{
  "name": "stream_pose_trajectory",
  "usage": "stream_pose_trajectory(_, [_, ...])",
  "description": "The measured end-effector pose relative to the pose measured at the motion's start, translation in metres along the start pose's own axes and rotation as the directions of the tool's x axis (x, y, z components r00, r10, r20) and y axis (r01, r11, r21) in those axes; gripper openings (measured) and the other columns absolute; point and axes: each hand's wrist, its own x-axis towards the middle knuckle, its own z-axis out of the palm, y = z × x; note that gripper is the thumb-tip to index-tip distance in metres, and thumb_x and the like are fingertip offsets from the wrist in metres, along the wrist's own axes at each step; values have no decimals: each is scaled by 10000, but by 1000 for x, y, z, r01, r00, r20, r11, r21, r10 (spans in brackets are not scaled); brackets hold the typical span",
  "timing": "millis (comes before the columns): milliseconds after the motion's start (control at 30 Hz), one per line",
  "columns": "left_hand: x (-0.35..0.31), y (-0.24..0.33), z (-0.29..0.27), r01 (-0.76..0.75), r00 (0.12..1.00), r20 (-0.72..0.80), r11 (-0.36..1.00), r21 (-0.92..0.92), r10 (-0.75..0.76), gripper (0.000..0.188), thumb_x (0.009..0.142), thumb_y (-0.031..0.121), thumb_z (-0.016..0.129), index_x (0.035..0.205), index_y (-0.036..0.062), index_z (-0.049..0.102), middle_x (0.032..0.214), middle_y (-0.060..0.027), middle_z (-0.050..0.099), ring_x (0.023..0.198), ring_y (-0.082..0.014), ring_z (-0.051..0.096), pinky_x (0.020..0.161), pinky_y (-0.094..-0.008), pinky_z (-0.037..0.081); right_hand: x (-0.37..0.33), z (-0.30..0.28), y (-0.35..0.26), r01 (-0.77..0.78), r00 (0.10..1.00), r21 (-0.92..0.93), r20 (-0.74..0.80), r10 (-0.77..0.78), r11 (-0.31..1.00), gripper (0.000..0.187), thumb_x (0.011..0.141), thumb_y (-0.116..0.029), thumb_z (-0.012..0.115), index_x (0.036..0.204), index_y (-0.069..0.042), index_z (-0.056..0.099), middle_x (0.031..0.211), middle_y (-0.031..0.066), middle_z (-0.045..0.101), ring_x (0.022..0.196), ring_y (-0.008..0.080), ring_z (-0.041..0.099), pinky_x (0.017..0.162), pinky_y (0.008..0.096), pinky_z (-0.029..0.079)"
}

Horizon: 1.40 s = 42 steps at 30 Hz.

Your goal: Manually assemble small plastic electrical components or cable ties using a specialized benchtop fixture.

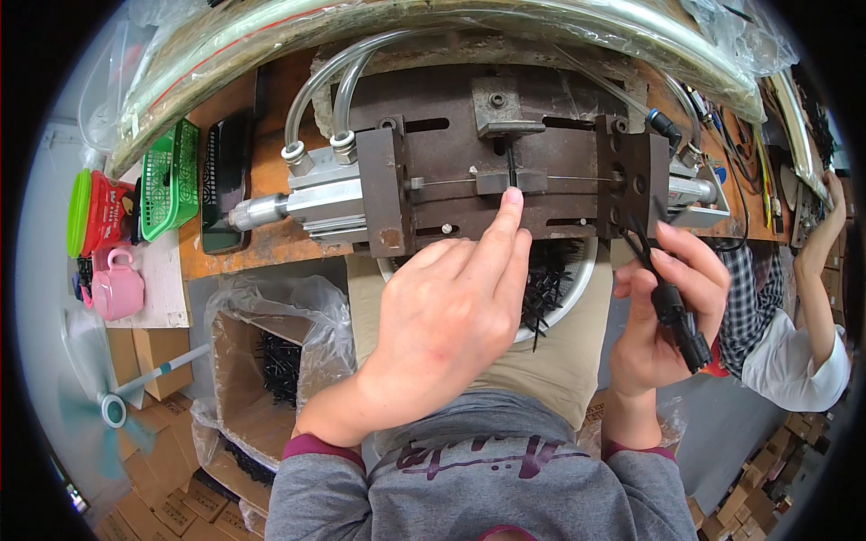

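Observation:
My left hand (456, 302) reaches to the middle of a dark metal fixture (433, 212). Its index finger is stretched out, its tip at the lower end of a thin black piece (512, 160) standing in the small central block (534, 181). The other fingers are loosely bent, with nothing seen in them. At the fixture's right front, my right hand (681, 293) is closed around slim black plastic parts (672, 311). Their thin ends stick up past the fingertips and thicker ends show below; the palm hides some of them. A thin rod (577, 178) runs into the block from the right.
Air cylinders (329, 203) with clear hoses flank the fixture. A white-rimmed basin (577, 298) of black parts rests at my lap. Left are a lined carton (244, 361), green basket (170, 180), pink mug (117, 287) and fan (113, 410). Another person (798, 361) sits at right.

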Motion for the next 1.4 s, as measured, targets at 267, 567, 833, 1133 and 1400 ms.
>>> stream_pose_trajectory(267, [-2,6,-16,8,993,-83,738,-675,-88,350,697,65,875,1013,11,737,1080,-147,736,879,-248,733,761,-315,583,3,4,-11,293,944,-150,205,-260,944,386,696,-40,720,1069,55,744,1057,200,713,889,276,728,746,360,608])
stream_pose_trajectory(567, [-11,1,-7,41,993,-90,937,-346,-77,350,698,12,836,1031,-4,727,1218,-161,664,841,-258,701,752,-353,579,9,12,0,264,961,-159,128,-245,951,305,758,38,708,1061,69,717,1094,223,711,922,296,728,795,340,603])
stream_pose_trajectory(833, [2,-4,5,-11,1000,-30,999,-31,10,278,725,68,800,987,26,719,1268,-149,677,754,-212,693,672,-300,544,0,19,9,194,980,-14,-48,-194,981,314,791,101,750,1092,52,676,1072,230,716,883,292,726,737,354,594])
stream_pose_trajectory(1133, [-1,2,-8,81,994,-8,761,-644,-113,417,696,110,872,1078,14,736,1120,-143,733,758,-206,717,682,-292,575,7,2,4,356,934,-303,137,-329,884,397,602,44,781,996,5,766,951,98,694,715,218,634,592,302,514])
stream_pose_trajectory(1400, [-7,17,-17,24,996,-46,707,-707,-80,345,683,59,872,1005,10,759,948,-112,725,781,-227,708,665,-297,572,9,15,-10,406,913,-275,170,-371,872,420,586,-36,757,1003,12,765,966,72,661,730,202,581,588,312,508])
